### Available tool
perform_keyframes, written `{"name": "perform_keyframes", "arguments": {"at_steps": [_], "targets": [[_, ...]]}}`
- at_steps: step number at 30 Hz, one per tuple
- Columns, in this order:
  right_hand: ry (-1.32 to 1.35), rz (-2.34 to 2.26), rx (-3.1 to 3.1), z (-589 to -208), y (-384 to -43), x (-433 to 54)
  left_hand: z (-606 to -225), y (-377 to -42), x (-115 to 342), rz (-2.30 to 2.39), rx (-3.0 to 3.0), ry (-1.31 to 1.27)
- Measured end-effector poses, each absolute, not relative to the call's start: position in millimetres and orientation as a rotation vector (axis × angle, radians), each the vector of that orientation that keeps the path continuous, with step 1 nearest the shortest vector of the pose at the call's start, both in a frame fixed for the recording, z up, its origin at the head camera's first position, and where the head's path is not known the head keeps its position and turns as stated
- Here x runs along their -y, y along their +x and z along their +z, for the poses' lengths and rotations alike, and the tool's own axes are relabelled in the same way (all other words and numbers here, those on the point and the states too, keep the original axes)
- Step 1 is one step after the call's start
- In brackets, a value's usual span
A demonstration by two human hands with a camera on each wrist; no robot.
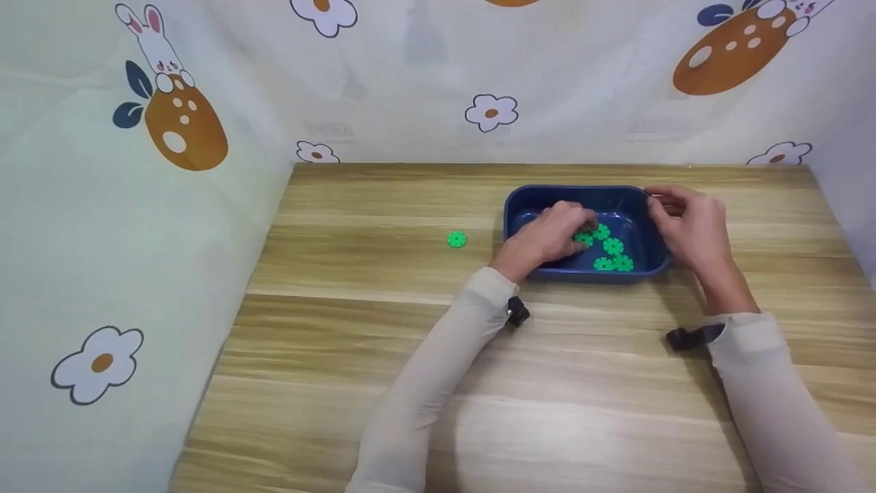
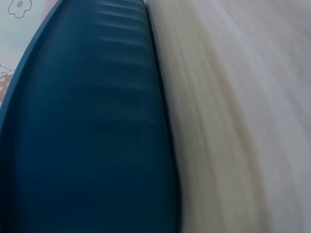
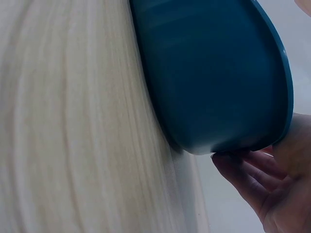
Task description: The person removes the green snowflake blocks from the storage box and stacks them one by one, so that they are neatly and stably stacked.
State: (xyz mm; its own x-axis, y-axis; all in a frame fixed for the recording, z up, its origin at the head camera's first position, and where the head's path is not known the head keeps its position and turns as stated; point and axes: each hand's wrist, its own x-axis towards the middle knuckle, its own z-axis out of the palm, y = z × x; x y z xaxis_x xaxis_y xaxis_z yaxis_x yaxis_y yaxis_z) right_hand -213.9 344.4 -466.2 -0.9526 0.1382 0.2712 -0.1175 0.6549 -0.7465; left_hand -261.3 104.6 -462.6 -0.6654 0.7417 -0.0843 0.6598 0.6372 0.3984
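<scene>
A dark blue rectangular bin [image 1: 582, 275] stands on the table, with several small green notched plastic discs [image 1: 613, 246] inside it. My left hand [image 1: 547, 233] reaches over the bin's left side, with its fingers curled around one green disc [image 1: 583, 239] between thumb and fingertips. My right hand [image 1: 694, 226] grips the bin's right end at the rim. In the right wrist view, the fingers of the right hand [image 3: 272, 184] lie against the outside of the bin [image 3: 214, 82]. Only the bin's outer wall [image 2: 97, 136] and the table show in the left wrist view; the left hand is hidden there.
A single green disc [image 1: 456, 239] lies on the wood-grain table [image 1: 356, 329], left of the bin. A patterned cloth [image 1: 410, 82] hangs behind the table's back edge, and another cloth wall [image 1: 102, 239] runs along the left side.
</scene>
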Motion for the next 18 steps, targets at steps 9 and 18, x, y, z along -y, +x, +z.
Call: {"name": "perform_keyframes", "arguments": {"at_steps": [9, 18], "targets": [[-0.010, 1.198, 2.568, -467.0, -214.7, -344.3, -460.3, -258.1, -106.6, 0.341, -2.638, 1.224], [-0.016, 1.203, 2.564, -467.3, -214.2, -345.2, -459.1, -256.8, -107.7, 0.256, -2.633, 1.262]]}}
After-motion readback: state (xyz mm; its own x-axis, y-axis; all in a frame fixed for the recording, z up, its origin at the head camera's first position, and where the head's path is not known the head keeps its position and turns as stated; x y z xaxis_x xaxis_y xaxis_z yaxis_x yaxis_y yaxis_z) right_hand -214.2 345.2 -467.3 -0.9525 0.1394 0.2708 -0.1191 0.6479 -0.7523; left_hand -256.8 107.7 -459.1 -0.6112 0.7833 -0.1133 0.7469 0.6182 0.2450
